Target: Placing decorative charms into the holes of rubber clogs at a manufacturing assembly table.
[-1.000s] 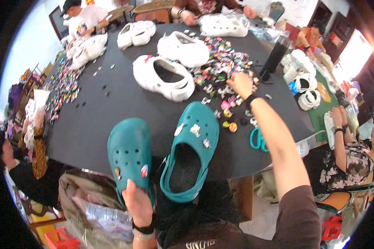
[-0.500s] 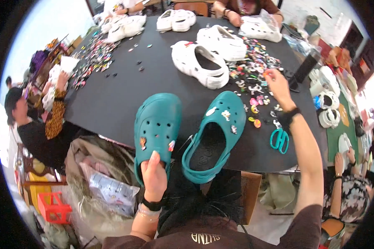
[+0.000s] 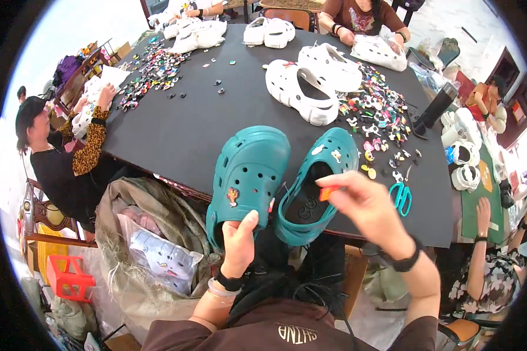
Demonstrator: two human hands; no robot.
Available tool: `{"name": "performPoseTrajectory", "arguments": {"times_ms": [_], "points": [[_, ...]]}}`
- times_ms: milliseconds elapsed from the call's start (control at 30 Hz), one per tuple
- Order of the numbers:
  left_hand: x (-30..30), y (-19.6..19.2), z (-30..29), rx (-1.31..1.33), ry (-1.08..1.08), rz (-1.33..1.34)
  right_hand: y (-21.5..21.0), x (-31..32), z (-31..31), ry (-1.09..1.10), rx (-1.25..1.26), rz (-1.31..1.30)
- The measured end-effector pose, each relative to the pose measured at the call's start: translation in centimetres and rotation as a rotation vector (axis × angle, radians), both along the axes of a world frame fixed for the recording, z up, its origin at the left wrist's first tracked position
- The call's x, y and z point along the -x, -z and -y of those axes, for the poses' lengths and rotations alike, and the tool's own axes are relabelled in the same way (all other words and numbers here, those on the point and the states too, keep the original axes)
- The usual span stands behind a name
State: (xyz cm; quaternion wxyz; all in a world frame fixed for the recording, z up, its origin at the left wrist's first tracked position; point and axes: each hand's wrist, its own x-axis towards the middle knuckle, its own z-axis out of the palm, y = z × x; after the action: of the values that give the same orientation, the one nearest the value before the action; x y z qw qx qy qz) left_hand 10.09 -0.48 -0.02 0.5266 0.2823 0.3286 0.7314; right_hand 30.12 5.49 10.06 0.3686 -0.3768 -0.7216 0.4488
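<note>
Left hand (image 3: 239, 245) is gripping the heel of the left teal clog (image 3: 249, 175), thumb on top, clog lying on the black tabletop (image 3: 199, 123) edge. Second teal clog (image 3: 319, 187) is sitting just beside it, touching. Right hand (image 3: 366, 205) is hovering over that clog, fingers pinching a small orange charm (image 3: 327, 192). Teal scissors (image 3: 401, 196) are lying right of it, loose charms (image 3: 375, 111) beyond.

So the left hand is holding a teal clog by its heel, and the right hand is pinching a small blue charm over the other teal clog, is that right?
Not quite: the charm pinched in the right hand is orange-red, not blue, as the head view shows. The rest stands: the left hand holds a teal clog by its heel, beside the other teal clog.
</note>
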Motion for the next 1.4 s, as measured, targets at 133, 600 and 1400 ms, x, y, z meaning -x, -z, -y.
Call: {"name": "performPoseTrajectory", "arguments": {"times_ms": [133,600,1400], "points": [[-0.4,1.1,0.6,0.060,-0.063,-0.030,1.4,4.4,0.6,-0.056,0.159,0.002],[-0.6,1.2,0.6,-0.026,-0.062,0.037,3.3,8.2,0.2,0.017,-0.355,0.233],[-2.6,-1.6,-1.6,0.188,-0.346,-0.224,6.0,3.9,4.6,0.216,-0.511,0.149]]}}
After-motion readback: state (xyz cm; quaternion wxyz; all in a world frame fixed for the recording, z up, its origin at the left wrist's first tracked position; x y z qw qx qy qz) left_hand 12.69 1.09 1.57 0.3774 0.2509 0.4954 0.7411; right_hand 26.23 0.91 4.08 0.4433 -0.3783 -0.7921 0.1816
